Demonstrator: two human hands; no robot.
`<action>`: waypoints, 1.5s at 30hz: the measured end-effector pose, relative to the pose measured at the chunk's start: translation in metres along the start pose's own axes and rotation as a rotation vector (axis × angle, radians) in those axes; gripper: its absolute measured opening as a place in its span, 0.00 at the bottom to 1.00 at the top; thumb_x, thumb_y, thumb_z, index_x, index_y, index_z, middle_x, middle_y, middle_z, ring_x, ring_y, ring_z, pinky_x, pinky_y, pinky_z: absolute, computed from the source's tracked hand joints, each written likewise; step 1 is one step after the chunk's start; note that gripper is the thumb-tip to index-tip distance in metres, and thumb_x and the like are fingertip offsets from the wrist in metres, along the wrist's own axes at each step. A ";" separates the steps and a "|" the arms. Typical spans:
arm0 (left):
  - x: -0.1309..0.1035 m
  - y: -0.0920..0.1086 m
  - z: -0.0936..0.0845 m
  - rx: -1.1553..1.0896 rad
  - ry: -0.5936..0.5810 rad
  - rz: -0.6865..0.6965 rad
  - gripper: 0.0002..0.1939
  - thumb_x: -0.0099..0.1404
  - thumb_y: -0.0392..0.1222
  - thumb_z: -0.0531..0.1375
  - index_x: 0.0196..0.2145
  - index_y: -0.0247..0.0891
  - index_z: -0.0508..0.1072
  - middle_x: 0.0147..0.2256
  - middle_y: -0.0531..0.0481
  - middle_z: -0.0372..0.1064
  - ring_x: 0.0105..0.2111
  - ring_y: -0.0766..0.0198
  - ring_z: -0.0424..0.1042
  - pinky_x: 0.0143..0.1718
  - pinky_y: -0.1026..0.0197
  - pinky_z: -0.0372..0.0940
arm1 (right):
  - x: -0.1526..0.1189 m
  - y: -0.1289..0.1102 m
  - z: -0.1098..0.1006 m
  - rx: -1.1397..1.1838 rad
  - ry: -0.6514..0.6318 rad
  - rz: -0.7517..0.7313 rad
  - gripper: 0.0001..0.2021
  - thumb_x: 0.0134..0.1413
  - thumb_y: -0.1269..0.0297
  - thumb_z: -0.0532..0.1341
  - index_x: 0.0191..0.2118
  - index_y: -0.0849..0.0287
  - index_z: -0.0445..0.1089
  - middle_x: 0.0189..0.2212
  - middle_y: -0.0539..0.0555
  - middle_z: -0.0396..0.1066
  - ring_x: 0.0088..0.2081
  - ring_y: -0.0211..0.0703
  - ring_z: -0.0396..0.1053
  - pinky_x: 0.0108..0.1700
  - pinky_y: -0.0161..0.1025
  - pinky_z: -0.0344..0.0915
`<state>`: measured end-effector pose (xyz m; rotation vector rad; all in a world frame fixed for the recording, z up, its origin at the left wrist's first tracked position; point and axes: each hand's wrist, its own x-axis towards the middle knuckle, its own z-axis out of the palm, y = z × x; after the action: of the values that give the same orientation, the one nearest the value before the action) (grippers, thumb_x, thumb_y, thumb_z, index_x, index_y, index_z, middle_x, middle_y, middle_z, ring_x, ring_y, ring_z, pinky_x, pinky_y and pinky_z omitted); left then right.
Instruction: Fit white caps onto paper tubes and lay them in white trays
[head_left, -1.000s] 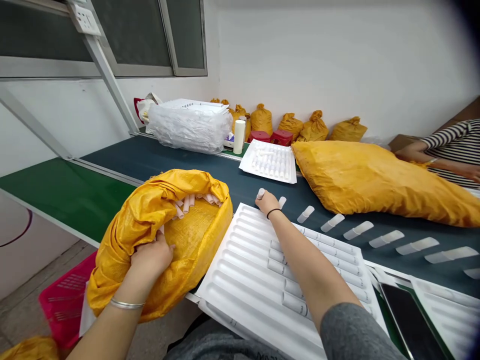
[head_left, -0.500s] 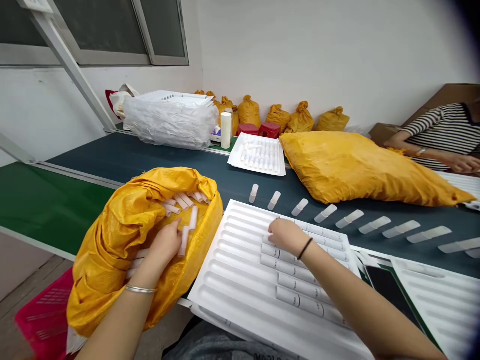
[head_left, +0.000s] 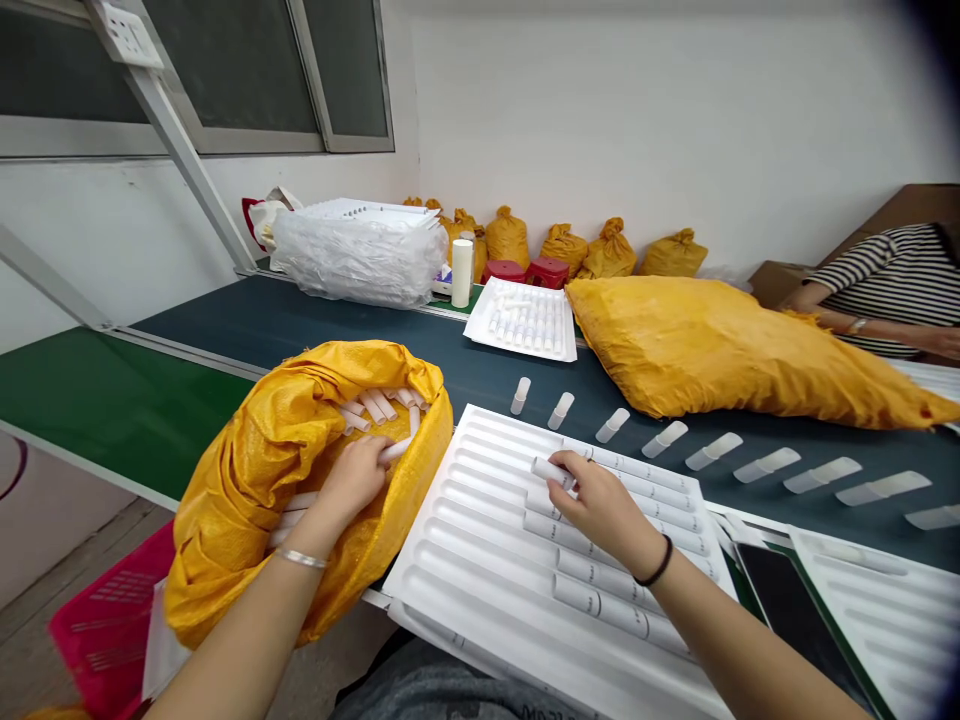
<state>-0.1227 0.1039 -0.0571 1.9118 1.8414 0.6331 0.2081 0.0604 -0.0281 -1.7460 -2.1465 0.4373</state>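
Note:
A yellow sack lies open at the left with several white tubes inside. Inside its mouth, my left hand is closed on a white tube. Over the white grooved tray, my right hand pinches another white tube, its near end raised towards the left. Rows of printed white tubes lie in the tray's right part, below and beside that hand. The grooves at its left hold nothing.
Several translucent tubes stand in a row on the dark belt. Beyond them are a full yellow sack and a smaller tray. A black phone lies right. A person's striped sleeve shows far right.
My left hand has closed on a tube in the sack and lifted it slightly. My right hand now shows a tube between its fingers above the tray. The view has shifted a little.

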 end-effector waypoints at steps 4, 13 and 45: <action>-0.022 0.022 -0.015 -0.176 0.100 0.151 0.16 0.65 0.45 0.52 0.47 0.35 0.68 0.46 0.43 0.70 0.49 0.56 0.68 0.52 0.55 0.62 | -0.014 -0.014 -0.008 0.225 0.016 -0.107 0.14 0.54 0.68 0.54 0.48 0.58 0.65 0.38 0.55 0.71 0.33 0.42 0.68 0.35 0.39 0.67; -0.060 0.078 -0.014 -0.338 -0.078 0.513 0.15 0.66 0.39 0.55 0.50 0.40 0.69 0.45 0.46 0.69 0.47 0.60 0.67 0.50 0.57 0.61 | -0.027 -0.059 -0.014 0.584 0.178 -0.307 0.13 0.59 0.65 0.57 0.50 0.54 0.64 0.38 0.54 0.70 0.33 0.40 0.68 0.36 0.38 0.70; -0.107 0.077 -0.063 -0.062 0.179 0.603 0.25 0.64 0.46 0.55 0.59 0.53 0.59 0.50 0.48 0.68 0.52 0.53 0.66 0.50 0.50 0.68 | 0.130 -0.039 0.041 -0.154 0.049 -0.026 0.11 0.59 0.64 0.57 0.44 0.63 0.68 0.36 0.58 0.72 0.39 0.45 0.70 0.41 0.39 0.65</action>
<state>-0.0996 -0.0079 0.0339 2.4414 1.2951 1.0619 0.1316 0.1786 -0.0386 -1.7873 -2.2168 0.2254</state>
